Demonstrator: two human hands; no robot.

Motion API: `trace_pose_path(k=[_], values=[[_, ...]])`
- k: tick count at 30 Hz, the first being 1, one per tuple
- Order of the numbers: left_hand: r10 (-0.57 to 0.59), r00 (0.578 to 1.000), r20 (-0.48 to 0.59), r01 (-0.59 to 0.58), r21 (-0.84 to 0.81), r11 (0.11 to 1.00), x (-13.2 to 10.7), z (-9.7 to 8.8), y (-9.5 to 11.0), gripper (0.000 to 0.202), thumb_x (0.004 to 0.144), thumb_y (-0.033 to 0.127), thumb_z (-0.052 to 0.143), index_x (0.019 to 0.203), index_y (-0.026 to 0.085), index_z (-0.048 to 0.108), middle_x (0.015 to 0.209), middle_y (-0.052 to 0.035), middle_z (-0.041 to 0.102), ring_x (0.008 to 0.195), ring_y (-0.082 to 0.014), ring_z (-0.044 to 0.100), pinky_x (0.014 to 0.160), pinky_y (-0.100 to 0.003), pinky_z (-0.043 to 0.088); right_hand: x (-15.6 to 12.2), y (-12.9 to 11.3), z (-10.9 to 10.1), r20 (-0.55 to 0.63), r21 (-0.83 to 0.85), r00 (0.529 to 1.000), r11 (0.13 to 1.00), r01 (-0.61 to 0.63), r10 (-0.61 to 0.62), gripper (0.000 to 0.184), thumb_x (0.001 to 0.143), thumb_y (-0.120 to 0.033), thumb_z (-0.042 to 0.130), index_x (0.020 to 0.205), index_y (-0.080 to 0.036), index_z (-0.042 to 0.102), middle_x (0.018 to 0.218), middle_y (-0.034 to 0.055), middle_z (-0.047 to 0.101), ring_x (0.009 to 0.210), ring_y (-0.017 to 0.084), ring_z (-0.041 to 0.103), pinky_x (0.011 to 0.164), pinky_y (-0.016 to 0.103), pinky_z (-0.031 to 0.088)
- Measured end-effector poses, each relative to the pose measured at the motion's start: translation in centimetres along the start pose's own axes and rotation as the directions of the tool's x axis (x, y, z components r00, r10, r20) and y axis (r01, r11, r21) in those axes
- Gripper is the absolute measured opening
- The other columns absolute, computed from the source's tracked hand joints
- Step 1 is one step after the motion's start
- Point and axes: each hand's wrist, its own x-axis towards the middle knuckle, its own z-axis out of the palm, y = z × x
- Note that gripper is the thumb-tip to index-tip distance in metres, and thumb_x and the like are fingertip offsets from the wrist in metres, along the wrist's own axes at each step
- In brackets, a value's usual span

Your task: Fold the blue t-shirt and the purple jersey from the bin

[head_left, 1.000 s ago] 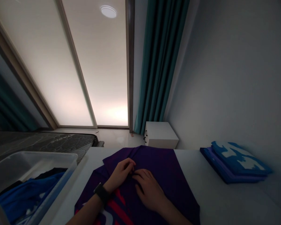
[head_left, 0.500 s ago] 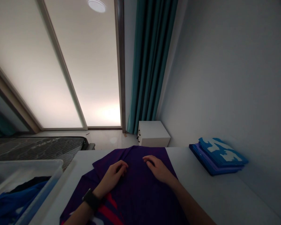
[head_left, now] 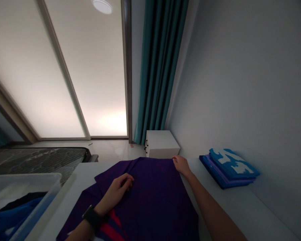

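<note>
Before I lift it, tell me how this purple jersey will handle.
The purple jersey will probably be floppy: it lies in soft, loose folds around the left hand. Its thin-looking, faintly shiny fabric suggests it is light for its size. It may also slide easily on the white table if pulled by the right hand at its far edge.

Nothing readable anywhere. Red print (head_left: 109, 228) on the purple shirt (head_left: 150, 201), cut off at the frame's bottom edge, shows no legible letters or numbers.

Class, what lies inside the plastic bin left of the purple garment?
Blue clothing and black clothing lie in the plastic bin; anything beneath is covered.
</note>
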Motion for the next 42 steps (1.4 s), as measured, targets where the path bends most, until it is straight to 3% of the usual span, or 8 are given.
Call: trace_pose_path(k=[8,14,17,21,25,29,38,42], values=[[-0.011,1.0,-0.002,0.011,0.008,1.0,0.0,0.0,0.2,0.032,0.093,0.046,0.045,0.092,0.018,0.062,0.076,-0.0014,0.06,0.067,-0.0165,0.056,0.061,-0.026,0.041,0.7,0.2,0.5,-0.031,0.071,0.999,0.997,-0.028,0.03,0.018,0.088,-0.023,0.047,0.085,-0.021,0.065,0.09,0.0054,0.071,0.093,0.022,0.064,0.091,0.036,0.04],[0.0,1.0,-0.016,0.0,-0.003,1.0,-0.1,0.0,0.4,0.032,0.092,0.045,0.046,0.091,0.018,0.062,0.074,-0.0012,0.06,0.065,-0.0162,0.056,0.061,-0.026,0.042,0.0,-1.1,-1.3,-0.102,0.193,0.994,0.979,0.067,-0.048,0.017,0.085,-0.023,0.044,0.079,-0.02,0.06,0.088,0.0076,0.067,0.089,0.021,0.063,0.085,0.033,0.047],[0.003,1.0,-0.02,-0.003,-0.005,1.0,-0.1,0.0,0.5,0.032,0.091,0.045,0.046,0.091,0.018,0.063,0.074,-0.0012,0.06,0.065,-0.0161,0.056,0.061,-0.026,0.042,-2.0,-2.6,-3.1,-0.133,0.251,0.983,0.955,0.156,-0.125,0.017,0.087,-0.026,0.043,0.08,-0.021,0.057,0.091,0.0068,0.066,0.094,0.021,0.062,0.089,0.033,0.047],[0.003,1.0,-0.015,-0.003,0.0,1.0,0.0,0.1,0.4,0.033,0.091,0.046,0.046,0.091,0.018,0.062,0.074,-0.0012,0.06,0.065,-0.016,0.056,0.061,-0.026,0.042,-7.1,-5.7,-5.3,-0.181,0.374,0.95,0.875,0.307,-0.256,0.015,0.091,-0.028,0.042,0.083,-0.023,0.053,0.096,0.006,0.065,0.095,0.02,0.061,0.088,0.034,0.047],[0.004,1.0,-0.017,-0.005,-0.007,1.0,0.0,0.1,0.4,0.034,0.091,0.048,0.046,0.091,0.018,0.062,0.074,-0.0009,0.059,0.066,-0.0163,0.056,0.061,-0.026,0.041,-12.7,-8.3,-6.4,-0.106,0.397,0.932,0.845,0.358,-0.345,0.012,0.092,-0.022,0.043,0.083,-0.023,0.051,0.1,0.0064,0.062,0.097,0.021,0.058,0.09,0.037,0.046],[0.001,1.0,-0.027,-0.001,-0.013,1.0,-0.2,0.0,0.7,0.032,0.091,0.046,0.046,0.09,0.018,0.061,0.074,-0.0011,0.059,0.066,-0.0163,0.056,0.061,-0.025,0.042,-16.2,-9.3,-5.7,0.05,0.33,0.919,0.875,0.355,-0.391,0.011,0.089,-0.016,0.047,0.084,-0.023,0.054,0.111,0.0076,0.059,0.108,0.023,0.055,0.096,0.041,0.043],[0.015,1.0,-0.015,-0.015,-0.036,0.999,-0.3,0.3,1.4,0.029,0.09,0.042,0.047,0.089,0.017,0.062,0.074,-0.0019,0.061,0.066,-0.0158,0.057,0.061,-0.025,0.043,-17.2,-9.7,-3.7,0.139,0.323,0.91,0.887,0.331,-0.39,0.01,0.089,-0.017,0.048,0.083,-0.023,0.053,0.109,0.0072,0.06,0.108,0.023,0.055,0.094,0.04,0.045],[0.034,0.993,-0.109,-0.031,0.029,0.999,-0.1,-3.3,3.6,0.03,0.091,0.041,0.045,0.095,0.017,0.063,0.067,0.001,0.057,0.061,-0.0151,0.054,0.058,-0.025,0.041,-17.1,-9.3,-3.3,0.149,0.332,0.906,0.883,0.331,-0.396,0.011,0.09,-0.019,0.046,0.084,-0.023,0.054,0.111,0.0074,0.06,0.11,0.023,0.054,0.096,0.041,0.044]])
